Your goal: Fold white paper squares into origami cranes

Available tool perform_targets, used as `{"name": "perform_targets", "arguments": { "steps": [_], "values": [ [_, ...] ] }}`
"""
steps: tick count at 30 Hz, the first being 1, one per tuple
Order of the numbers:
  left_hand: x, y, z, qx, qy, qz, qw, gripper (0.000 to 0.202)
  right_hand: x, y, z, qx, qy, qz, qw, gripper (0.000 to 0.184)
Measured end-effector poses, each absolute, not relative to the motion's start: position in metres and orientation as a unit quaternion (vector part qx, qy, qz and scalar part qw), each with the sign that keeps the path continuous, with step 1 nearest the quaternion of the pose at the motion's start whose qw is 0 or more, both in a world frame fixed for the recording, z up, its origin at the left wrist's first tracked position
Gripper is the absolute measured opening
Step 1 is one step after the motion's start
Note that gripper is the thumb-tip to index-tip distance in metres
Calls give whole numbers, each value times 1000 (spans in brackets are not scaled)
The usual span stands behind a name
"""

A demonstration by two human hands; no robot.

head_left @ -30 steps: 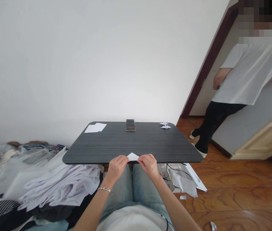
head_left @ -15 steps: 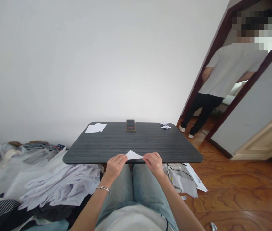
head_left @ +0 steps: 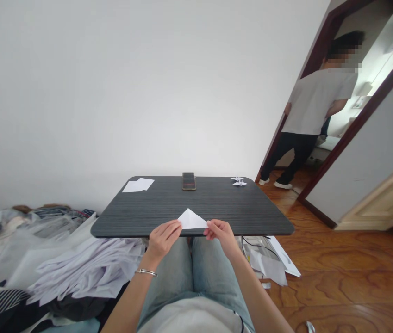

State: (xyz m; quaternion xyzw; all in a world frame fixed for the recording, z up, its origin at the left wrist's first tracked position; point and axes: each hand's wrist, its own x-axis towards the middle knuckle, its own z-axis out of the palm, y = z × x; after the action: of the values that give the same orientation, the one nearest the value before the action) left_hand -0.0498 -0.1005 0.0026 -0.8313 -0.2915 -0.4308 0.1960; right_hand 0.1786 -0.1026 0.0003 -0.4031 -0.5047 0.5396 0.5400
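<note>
A folded white sheet of paper (head_left: 192, 220), triangular with its peak pointing away from me, lies at the near edge of the dark table (head_left: 168, 201). My left hand (head_left: 163, 237) is closed on its left corner. On the opposite corner, my right hand (head_left: 221, 232) pinches the paper between thumb and fingers. A faint crease runs down from the peak. Two folded paper cranes (head_left: 240, 183) sit at the far right of the table. Flat white paper sheets (head_left: 137, 185) overlap at the far left.
A phone (head_left: 189, 181) stands at the table's back edge by the wall. Clothes and plastic bags (head_left: 78, 263) are heaped on the left. Papers and a cable (head_left: 269, 259) lie below the table's right side. A person (head_left: 317, 101) is in the doorway at right.
Both hands have shifted slightly, and more of the paper triangle shows, its peak farther from me. The person in the doorway has moved left and turned.
</note>
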Motion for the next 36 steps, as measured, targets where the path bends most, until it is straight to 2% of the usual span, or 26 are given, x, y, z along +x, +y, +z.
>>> {"name": "perform_targets", "arguments": {
  "steps": [3,5,6,8,10,11,13,18,21,27,36],
  "values": [
    [-48,-99,4,-805,-313,-477,164,18,176,-106,9,-406,-519,507,556,35],
    [-44,-98,6,-741,-370,-551,101,18,176,-108,12,-421,-511,466,587,34],
    [-41,-97,8,-694,-405,-594,44,22,176,-109,13,-429,-504,445,604,33],
    [-35,-99,11,-596,-438,-659,-137,32,176,-110,14,-442,-490,411,628,33],
    [-29,-103,17,-543,-417,-651,-327,42,174,-113,15,-445,-487,393,640,33],
    [-26,-105,20,-538,-394,-633,-394,47,173,-114,16,-443,-488,390,643,33],
    [-18,-111,29,-535,-364,-608,-461,51,170,-117,19,-439,-491,389,644,33],
    [7,-121,52,-499,-401,-537,-550,32,164,-125,27,-433,-512,381,636,32],
    [20,-123,57,-455,-401,-552,-571,29,160,-128,31,-432,-528,381,624,31],
    [27,-122,59,-409,-411,-589,-563,28,154,-132,34,-429,-543,363,624,30],
    [23,-122,58,-440,-446,-576,-525,25,155,-133,36,-416,-540,383,624,28]
  ]
}}
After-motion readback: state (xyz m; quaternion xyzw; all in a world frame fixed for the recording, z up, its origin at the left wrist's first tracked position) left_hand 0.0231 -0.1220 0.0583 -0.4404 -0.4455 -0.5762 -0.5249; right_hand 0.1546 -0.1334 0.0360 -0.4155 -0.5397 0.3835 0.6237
